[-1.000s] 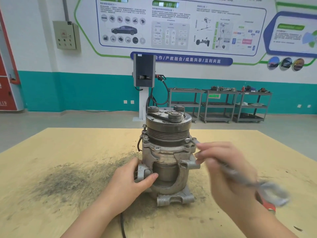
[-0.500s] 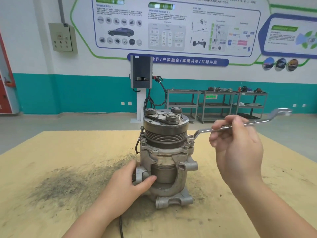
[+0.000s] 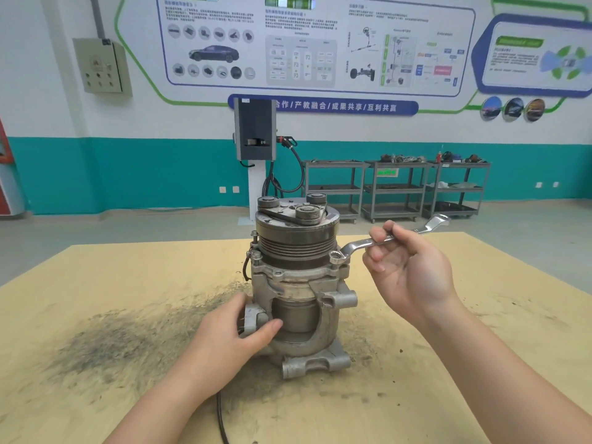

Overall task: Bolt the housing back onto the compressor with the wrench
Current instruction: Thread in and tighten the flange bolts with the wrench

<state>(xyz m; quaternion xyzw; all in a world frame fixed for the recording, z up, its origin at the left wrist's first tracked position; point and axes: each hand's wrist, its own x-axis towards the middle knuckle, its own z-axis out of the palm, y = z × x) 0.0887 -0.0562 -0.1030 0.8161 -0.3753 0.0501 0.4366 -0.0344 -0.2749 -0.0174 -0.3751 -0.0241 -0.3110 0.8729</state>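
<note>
1. Head view: yellow board table (image 3: 480, 363) fills the lower half of the frame; its far edge runs across the middle, with bare grey floor beyond it up to the teal-banded wall. A dark smear of grime (image 3: 105, 341) spreads over the lower left of the board.
2. Centre frame, the compressor (image 3: 299, 283) stands upright on the board, pulley end up, well in from every table edge (open board lies on its left, right and near sides). Its grey cast housing (image 3: 323, 334) wraps the lower body, foot lugs on the board.
3. At lower centre, the left hand (image 3: 230, 341) grips the housing's left side, thumb across the front and fingers curled behind a lug.
4. Right of centre, the right hand (image 3: 407, 267) is raised above the board, fingers curled round the shank of the wrench (image 3: 378, 241). The wrench slopes up to the right; its ring end sits over a bolt (image 3: 337, 258) on the upper right flange, just beside the pulley grooves, while its open end points to the upper right.
5. A black cable (image 3: 221, 418) leaves the compressor's base toward the bottom edge.
6. Background: grey charging unit (image 3: 254, 129) behind the compressor, three shelf carts (image 3: 397, 190) on the right, control box (image 3: 101, 65) at upper left.
</note>
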